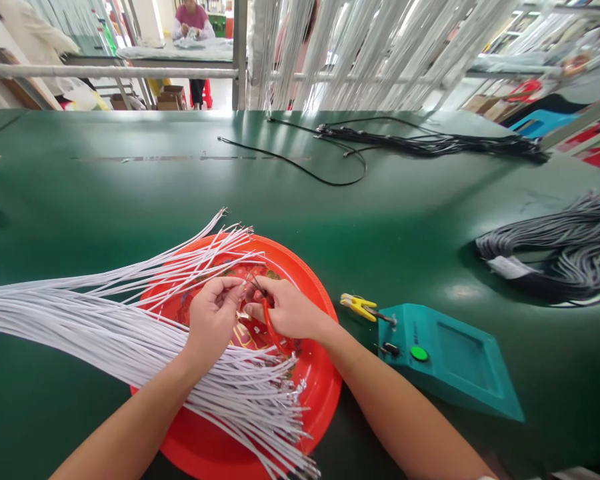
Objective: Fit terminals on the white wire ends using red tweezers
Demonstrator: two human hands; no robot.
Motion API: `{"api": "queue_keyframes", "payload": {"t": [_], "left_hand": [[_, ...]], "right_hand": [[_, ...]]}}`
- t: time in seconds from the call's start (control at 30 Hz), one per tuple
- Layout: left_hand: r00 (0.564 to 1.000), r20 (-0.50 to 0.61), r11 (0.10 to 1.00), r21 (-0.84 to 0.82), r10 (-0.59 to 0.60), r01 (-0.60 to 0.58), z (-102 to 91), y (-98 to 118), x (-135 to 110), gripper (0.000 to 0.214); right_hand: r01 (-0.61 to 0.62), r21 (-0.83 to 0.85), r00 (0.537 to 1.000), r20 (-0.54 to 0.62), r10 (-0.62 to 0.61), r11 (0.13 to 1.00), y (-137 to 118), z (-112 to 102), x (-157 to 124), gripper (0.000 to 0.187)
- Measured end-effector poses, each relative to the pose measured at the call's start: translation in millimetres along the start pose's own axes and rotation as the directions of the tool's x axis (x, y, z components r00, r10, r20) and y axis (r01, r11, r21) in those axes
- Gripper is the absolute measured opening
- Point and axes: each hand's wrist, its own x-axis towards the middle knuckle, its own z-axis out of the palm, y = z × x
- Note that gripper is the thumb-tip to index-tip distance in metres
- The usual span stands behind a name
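Over a round red tray (pixel 325 387), my left hand (pixel 213 320) pinches the end of a white cable between thumb and fingertips. My right hand (pixel 287 310) is closed around red-handled cutters (pixel 270 323), whose dark jaws meet the cable end at my left fingertips. Whether the jaws are closed on it is too small to tell. A thick bundle of white cables (pixel 105 333) comes in from the left and fans out across the tray under my left forearm. Its lower ends show bare or silvery tips. A smaller group of ends (pixel 215 247) spreads over the tray's far rim.
Right of the tray stands a teal box (pixel 450 353) with a green button and a yellow clip (pixel 359 307). Black cables (pixel 430 143) lie at the back, and a grey-black coil (pixel 555 247) at the right. White strands (pixel 350 53) hang behind the green table (pixel 130 193); a person (pixel 193 23) sits beyond.
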Motion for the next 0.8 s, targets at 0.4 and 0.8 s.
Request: {"api": "queue_keyframes", "payload": {"t": [0.4,0.8], "left_hand": [[0.994,0.094,0.998,0.023,0.057,-0.060,0.3,-7.5,-0.6,0.014],[0.982,0.136,0.979,0.143,0.128,-0.147,-5.4,-9.2,0.5,0.010]], "right_hand": [[0.022,-0.156,1.000,-0.015,-0.024,0.988,-1.7,4.0,-2.7,0.014],[0.052,-0.037,0.998,0.019,-0.052,0.998,3.7,4.6,0.6,0.010]]}}
